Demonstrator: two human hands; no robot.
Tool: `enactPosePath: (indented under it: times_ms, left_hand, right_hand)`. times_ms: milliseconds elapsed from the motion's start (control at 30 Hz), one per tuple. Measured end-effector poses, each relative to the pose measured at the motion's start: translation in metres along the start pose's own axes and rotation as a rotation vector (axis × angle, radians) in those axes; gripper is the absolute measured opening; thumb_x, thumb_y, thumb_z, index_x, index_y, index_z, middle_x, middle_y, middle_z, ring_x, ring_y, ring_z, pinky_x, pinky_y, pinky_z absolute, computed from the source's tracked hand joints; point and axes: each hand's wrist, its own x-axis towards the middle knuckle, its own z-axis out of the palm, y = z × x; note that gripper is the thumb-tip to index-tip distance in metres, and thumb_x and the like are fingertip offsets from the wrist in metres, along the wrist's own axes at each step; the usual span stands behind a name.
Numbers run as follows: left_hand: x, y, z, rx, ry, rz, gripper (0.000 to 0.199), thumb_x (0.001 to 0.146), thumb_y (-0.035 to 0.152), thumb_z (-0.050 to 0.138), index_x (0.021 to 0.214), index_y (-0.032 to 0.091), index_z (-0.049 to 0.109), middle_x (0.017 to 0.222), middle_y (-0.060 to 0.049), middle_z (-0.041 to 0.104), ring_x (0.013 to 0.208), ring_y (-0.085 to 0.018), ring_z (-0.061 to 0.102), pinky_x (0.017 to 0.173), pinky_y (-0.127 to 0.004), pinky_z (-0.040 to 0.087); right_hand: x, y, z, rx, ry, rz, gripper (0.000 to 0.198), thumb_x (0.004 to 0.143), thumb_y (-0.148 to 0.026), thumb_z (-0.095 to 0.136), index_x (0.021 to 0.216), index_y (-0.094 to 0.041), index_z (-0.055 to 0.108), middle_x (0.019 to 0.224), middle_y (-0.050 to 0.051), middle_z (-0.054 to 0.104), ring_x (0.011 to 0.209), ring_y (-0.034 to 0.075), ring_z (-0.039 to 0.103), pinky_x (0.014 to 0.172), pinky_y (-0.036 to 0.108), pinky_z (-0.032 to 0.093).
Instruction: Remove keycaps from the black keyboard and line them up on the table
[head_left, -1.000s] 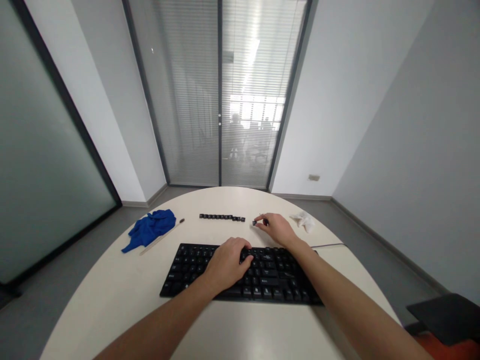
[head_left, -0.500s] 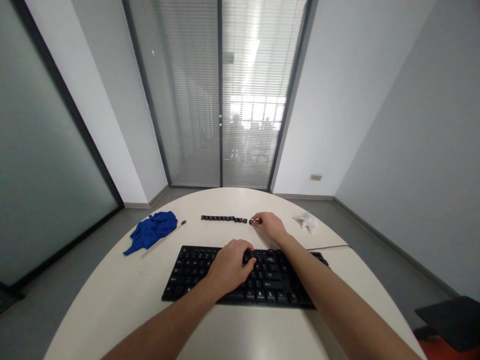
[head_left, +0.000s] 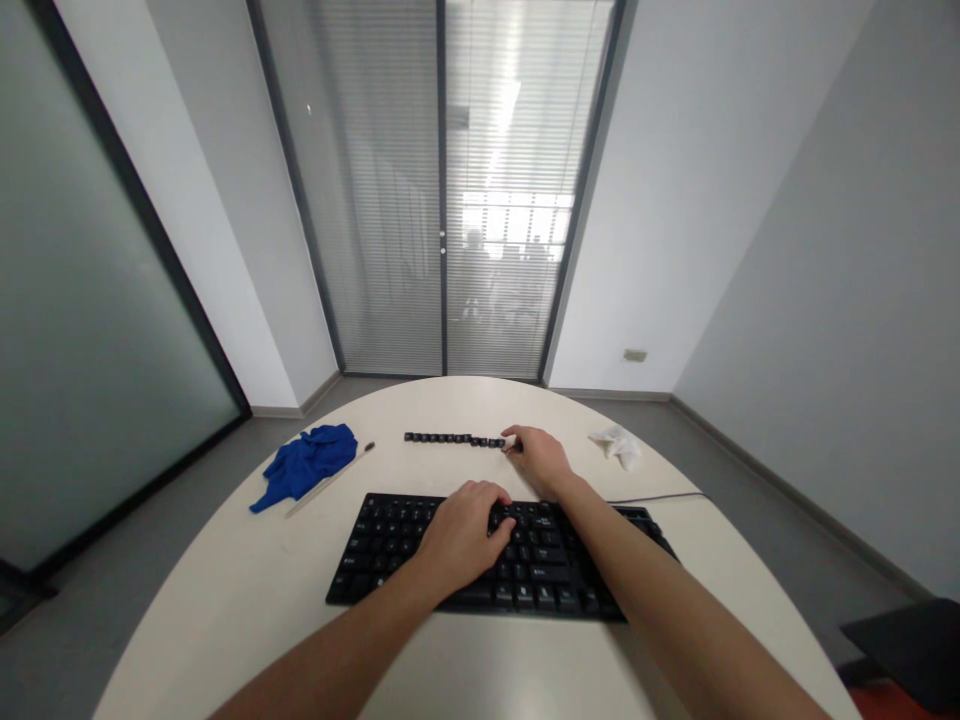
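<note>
A row of small black keycaps (head_left: 450, 438) lies across the far part of the table. At the row's right end my right hand (head_left: 540, 462) has its thumb and forefinger closed at the last keycap (head_left: 501, 443), partly hidden by the fingertips. My left hand (head_left: 466, 535) rests on the black keyboard (head_left: 375, 540), thumb and forefinger apart over its upper middle keys. What lies under that palm is hidden. My right forearm passes over the keyboard's right part.
On the left of the round pale table (head_left: 247, 590) lie a crumpled blue cloth (head_left: 311, 462) and a thin toothbrush-like stick (head_left: 330, 482) with a dark tip. A crumpled white tissue (head_left: 619, 445) lies at the right. The keyboard's cable (head_left: 660, 497) runs off the right edge.
The last keycap has moved left with my right hand, closing the gap to the row. My left hand stays on the keyboard.
</note>
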Motion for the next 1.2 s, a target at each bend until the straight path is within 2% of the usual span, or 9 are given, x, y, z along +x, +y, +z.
enactPosePath:
  times_ms: [433, 567, 667, 733, 800, 867, 933, 1067, 1200]
  left_hand:
    - [0.0, 0.0, -0.001, 0.002, 0.004, -0.001, 0.014, 0.084, 0.021, 0.059, 0.098, 0.022, 0.059, 0.1, -0.004, 0.065, 0.097, -0.022, 0.058, 0.087, -0.035, 0.046]
    - [0.0, 0.002, -0.002, 0.01, 0.003, 0.012, 0.014, 0.084, 0.023, 0.059, 0.098, 0.021, 0.06, 0.099, -0.004, 0.065, 0.096, -0.023, 0.058, 0.087, -0.037, 0.047]
    - [-0.001, 0.004, -0.003, 0.009, -0.001, 0.077, 0.02, 0.083, 0.025, 0.061, 0.103, 0.022, 0.061, 0.107, -0.005, 0.066, 0.102, -0.024, 0.058, 0.094, -0.039, 0.045]
    - [-0.002, 0.005, -0.003, 0.005, -0.016, 0.109, 0.025, 0.083, 0.026, 0.062, 0.108, 0.023, 0.061, 0.114, -0.006, 0.066, 0.107, -0.024, 0.058, 0.098, -0.04, 0.043]
    - [-0.002, 0.005, -0.003, 0.009, -0.032, 0.103, 0.026, 0.085, 0.028, 0.06, 0.11, 0.023, 0.061, 0.114, -0.006, 0.066, 0.107, -0.024, 0.058, 0.098, -0.04, 0.044]
    - [-0.003, 0.005, -0.003, 0.017, -0.044, 0.081, 0.022, 0.086, 0.028, 0.058, 0.108, 0.023, 0.062, 0.109, -0.005, 0.068, 0.103, -0.023, 0.06, 0.095, -0.038, 0.046]
    - [-0.002, 0.005, -0.003, 0.023, -0.05, 0.07, 0.019, 0.087, 0.028, 0.057, 0.104, 0.023, 0.063, 0.105, -0.005, 0.068, 0.101, -0.023, 0.06, 0.093, -0.037, 0.046]
    - [-0.002, 0.006, -0.004, 0.031, -0.056, 0.072, 0.015, 0.087, 0.027, 0.056, 0.1, 0.022, 0.063, 0.104, -0.005, 0.068, 0.1, -0.022, 0.06, 0.093, -0.037, 0.046]
    - [-0.001, 0.007, -0.004, 0.03, -0.063, 0.071, 0.014, 0.088, 0.026, 0.055, 0.098, 0.022, 0.063, 0.105, -0.005, 0.068, 0.1, -0.022, 0.06, 0.093, -0.036, 0.046]
  right_hand:
    - [0.0, -0.001, 0.0, 0.036, 0.008, 0.013, 0.029, 0.084, -0.027, 0.064, 0.112, -0.027, 0.064, 0.093, 0.002, 0.072, 0.09, 0.019, 0.063, 0.074, 0.026, 0.042]
    - [0.0, 0.001, -0.007, 0.08, 0.038, 0.01, 0.032, 0.082, -0.029, 0.066, 0.113, -0.025, 0.061, 0.09, 0.003, 0.071, 0.087, 0.019, 0.064, 0.073, 0.027, 0.043]
    - [-0.004, 0.003, -0.021, 0.123, 0.078, 0.013, 0.032, 0.082, -0.023, 0.063, 0.113, -0.021, 0.057, 0.09, 0.004, 0.07, 0.084, 0.018, 0.064, 0.073, 0.026, 0.044]
    - [-0.011, 0.004, -0.032, 0.226, 0.119, -0.012, 0.028, 0.083, -0.02, 0.06, 0.111, -0.019, 0.053, 0.092, 0.004, 0.07, 0.081, 0.016, 0.064, 0.073, 0.026, 0.046]
    - [-0.024, 0.004, -0.045, 0.419, 0.155, -0.078, 0.02, 0.085, -0.022, 0.058, 0.105, -0.019, 0.053, 0.097, 0.006, 0.07, 0.082, 0.016, 0.065, 0.075, 0.027, 0.048]
    - [-0.041, 0.004, -0.056, 0.607, 0.147, -0.138, 0.014, 0.089, -0.03, 0.055, 0.097, -0.019, 0.054, 0.101, 0.008, 0.07, 0.091, 0.017, 0.065, 0.081, 0.03, 0.049]
    - [-0.06, 0.004, -0.063, 0.749, 0.086, -0.145, 0.017, 0.09, -0.036, 0.055, 0.095, -0.02, 0.055, 0.103, 0.009, 0.071, 0.099, 0.019, 0.065, 0.089, 0.034, 0.048]
    - [-0.085, 0.011, -0.066, 0.893, -0.023, -0.105, 0.027, 0.087, -0.04, 0.061, 0.103, -0.021, 0.051, 0.104, 0.009, 0.072, 0.103, 0.019, 0.064, 0.095, 0.038, 0.045]
    - [-0.092, 0.02, -0.066, 0.921, -0.089, -0.112, 0.032, 0.083, -0.043, 0.066, 0.099, -0.02, 0.05, 0.111, 0.01, 0.067, 0.096, 0.018, 0.064, 0.086, 0.035, 0.049]
